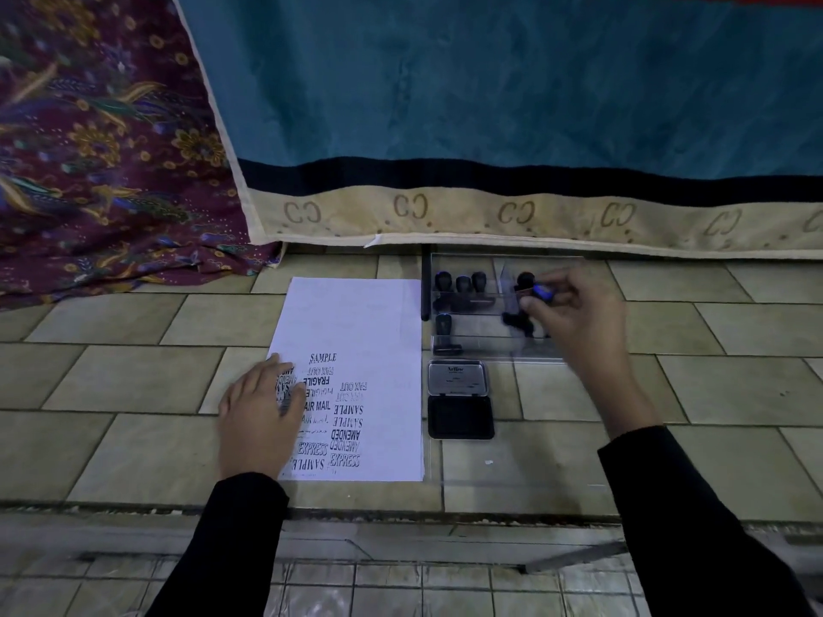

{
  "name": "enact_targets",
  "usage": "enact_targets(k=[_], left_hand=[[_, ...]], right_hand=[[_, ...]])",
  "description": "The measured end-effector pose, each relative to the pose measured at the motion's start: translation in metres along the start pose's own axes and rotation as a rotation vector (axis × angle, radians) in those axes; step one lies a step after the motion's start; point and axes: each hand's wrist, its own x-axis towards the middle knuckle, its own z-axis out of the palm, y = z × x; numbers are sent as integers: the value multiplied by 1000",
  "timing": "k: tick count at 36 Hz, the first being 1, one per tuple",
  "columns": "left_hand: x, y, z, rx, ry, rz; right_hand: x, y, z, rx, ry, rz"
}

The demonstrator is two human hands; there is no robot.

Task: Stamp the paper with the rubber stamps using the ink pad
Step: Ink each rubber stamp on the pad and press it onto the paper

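A white paper [356, 322] lies on the tiled floor, its lower half covered with several black stamped words. My left hand [258, 420] rests flat on the paper's lower left, fingers spread. To the right stands a clear plastic case [490, 345] with several black rubber stamps [463, 285] inside. My right hand [574, 309] is over the case's right side, fingers closed on a black stamp with a blue top [541, 292]. The open ink pad [461, 416] lies below the case, its metal lid [458, 378] folded back.
A teal blanket with a beige border [490, 211] hangs at the back, touching the floor behind the case. A maroon floral cloth [98, 162] lies at the back left. A floor edge [401, 512] runs across just below the paper.
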Motion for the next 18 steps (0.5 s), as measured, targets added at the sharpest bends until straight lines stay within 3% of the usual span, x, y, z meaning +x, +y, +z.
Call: enact_targets(k=[7,18], left_hand=[[0,2,0,-9,9,3],[1,0,1,-15,2,4]], right_hand=[[-67,-12,30,22,-311,-156],[-92,-3,39,-64,-361,-267]])
